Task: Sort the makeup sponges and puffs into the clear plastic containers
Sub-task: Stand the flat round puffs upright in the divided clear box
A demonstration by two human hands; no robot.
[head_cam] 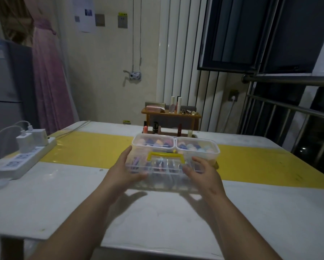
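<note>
Both forearms reach across the table (157, 218) to a clear divided case (165, 168) with a yellow handle (165, 156). The case is blurred and, judging by the shadow beneath it, raised just off the surface. The left hand (126, 167) grips the case's left end and the right hand (201, 172) grips its right end, thumbs over the lid. Just behind the case, two clear tubs (135, 142) already hold coloured makeup sponges (158, 142), so the sorting seems far along. The step in hand looks like repositioning the case. The next move probably calls for setting it down level, clear of the tubs.
</note>
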